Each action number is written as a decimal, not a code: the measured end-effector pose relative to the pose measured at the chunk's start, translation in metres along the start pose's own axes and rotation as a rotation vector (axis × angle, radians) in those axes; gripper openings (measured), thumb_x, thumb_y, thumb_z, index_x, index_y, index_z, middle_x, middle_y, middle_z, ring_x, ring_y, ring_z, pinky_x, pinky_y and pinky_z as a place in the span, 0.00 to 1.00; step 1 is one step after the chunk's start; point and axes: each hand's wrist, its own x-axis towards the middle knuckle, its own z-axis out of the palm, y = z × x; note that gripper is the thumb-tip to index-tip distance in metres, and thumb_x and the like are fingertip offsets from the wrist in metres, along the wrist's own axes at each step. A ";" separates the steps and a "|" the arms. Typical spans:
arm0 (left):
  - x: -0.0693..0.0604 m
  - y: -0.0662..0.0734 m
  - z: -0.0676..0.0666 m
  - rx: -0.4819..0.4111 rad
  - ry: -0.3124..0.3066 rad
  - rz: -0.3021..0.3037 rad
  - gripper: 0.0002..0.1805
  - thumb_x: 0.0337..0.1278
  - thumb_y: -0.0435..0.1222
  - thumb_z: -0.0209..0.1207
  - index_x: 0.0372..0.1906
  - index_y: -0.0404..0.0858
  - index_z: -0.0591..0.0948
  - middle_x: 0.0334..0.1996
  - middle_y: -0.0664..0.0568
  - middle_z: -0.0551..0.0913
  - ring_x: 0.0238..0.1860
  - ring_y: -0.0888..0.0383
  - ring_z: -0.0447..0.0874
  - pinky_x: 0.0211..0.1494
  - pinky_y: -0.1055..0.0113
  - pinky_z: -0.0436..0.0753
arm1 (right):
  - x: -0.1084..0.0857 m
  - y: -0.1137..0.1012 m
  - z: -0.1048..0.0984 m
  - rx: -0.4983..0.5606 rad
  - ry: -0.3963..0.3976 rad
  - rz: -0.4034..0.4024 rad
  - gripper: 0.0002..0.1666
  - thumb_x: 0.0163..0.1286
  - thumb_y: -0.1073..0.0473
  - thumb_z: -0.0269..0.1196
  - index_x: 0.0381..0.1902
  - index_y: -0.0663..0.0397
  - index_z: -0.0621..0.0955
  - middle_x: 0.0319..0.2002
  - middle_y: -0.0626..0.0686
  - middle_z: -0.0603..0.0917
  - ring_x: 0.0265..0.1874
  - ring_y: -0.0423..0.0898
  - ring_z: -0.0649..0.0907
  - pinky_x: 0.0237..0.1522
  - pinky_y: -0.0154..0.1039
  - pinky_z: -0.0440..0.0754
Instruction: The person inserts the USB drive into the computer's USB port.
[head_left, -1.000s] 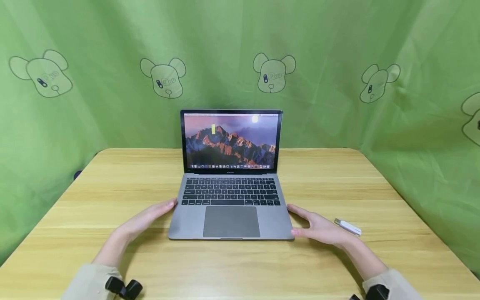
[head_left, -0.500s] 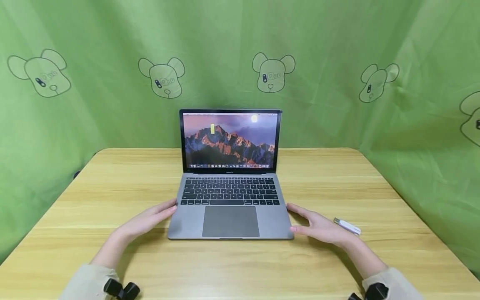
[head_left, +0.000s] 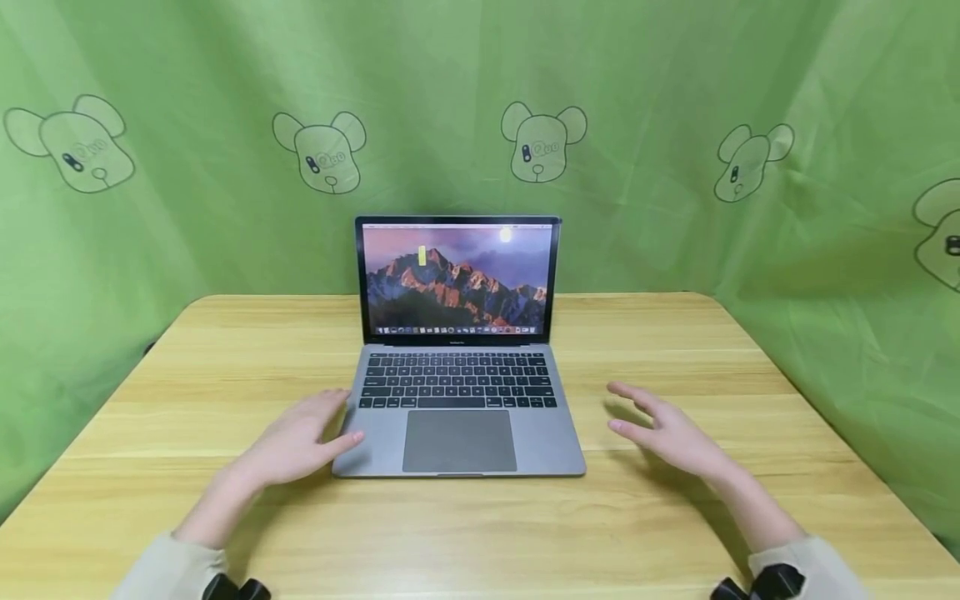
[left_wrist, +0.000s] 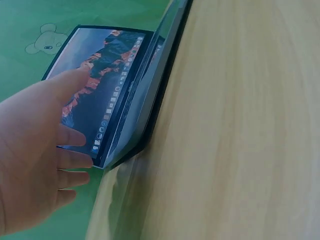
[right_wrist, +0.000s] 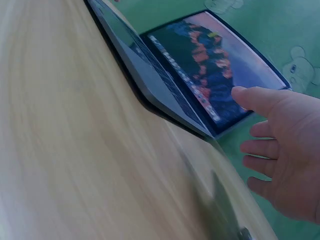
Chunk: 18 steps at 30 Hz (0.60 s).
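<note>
A grey laptop (head_left: 459, 442) stands unfolded on the wooden table, its screen (head_left: 456, 279) lit with a mountain picture. My left hand (head_left: 294, 440) is at its left edge with fingers spread and the thumb over the palm rest; whether it touches cannot be told. My right hand (head_left: 671, 433) hovers over the table, apart from the laptop's right side, fingers loosely extended and holding nothing. In the left wrist view the left hand (left_wrist: 40, 150) shows relaxed fingers beside the laptop (left_wrist: 142, 120). The right wrist view shows the right hand (right_wrist: 290, 150) off the laptop (right_wrist: 155, 95).
A green curtain (head_left: 435, 67) printed with bear heads hangs behind and beside the wooden table (head_left: 465, 533). The white USB stick seen earlier is hidden in the head view, around the right hand and forearm. At the right wrist view's bottom lies a small dark object (right_wrist: 245, 233).
My right hand has let go of the laptop's right edge and moved right, over where the USB stick lay. The left hand's thumb has swung out over the palm rest.
</note>
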 end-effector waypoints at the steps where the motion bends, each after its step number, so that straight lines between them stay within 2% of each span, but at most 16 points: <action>1: 0.000 0.000 0.000 0.027 0.010 0.005 0.43 0.60 0.58 0.50 0.65 0.25 0.62 0.64 0.31 0.63 0.64 0.35 0.58 0.66 0.43 0.56 | -0.001 0.002 -0.003 -0.003 0.012 0.001 0.36 0.69 0.50 0.56 0.68 0.63 0.60 0.66 0.65 0.61 0.63 0.70 0.59 0.57 0.69 0.57; 7: -0.004 -0.002 -0.002 0.172 0.054 0.020 0.44 0.56 0.61 0.51 0.63 0.27 0.66 0.63 0.33 0.65 0.64 0.37 0.61 0.67 0.44 0.55 | -0.011 0.016 -0.021 -0.035 0.090 0.023 0.38 0.67 0.50 0.58 0.66 0.67 0.61 0.64 0.68 0.63 0.62 0.70 0.60 0.56 0.69 0.58; 12: -0.007 -0.001 -0.006 0.237 0.060 0.032 0.43 0.55 0.61 0.52 0.62 0.29 0.68 0.61 0.34 0.67 0.63 0.38 0.63 0.67 0.44 0.55 | -0.019 0.027 -0.032 -0.112 0.144 0.033 0.38 0.65 0.54 0.61 0.64 0.72 0.62 0.57 0.72 0.69 0.56 0.69 0.67 0.54 0.64 0.64; 18: -0.009 0.003 -0.004 0.290 0.050 0.076 0.43 0.52 0.62 0.54 0.60 0.30 0.72 0.57 0.36 0.74 0.58 0.39 0.70 0.64 0.44 0.61 | -0.030 0.039 -0.041 -0.169 0.132 0.096 0.39 0.62 0.53 0.64 0.61 0.73 0.64 0.51 0.71 0.73 0.51 0.66 0.71 0.47 0.62 0.70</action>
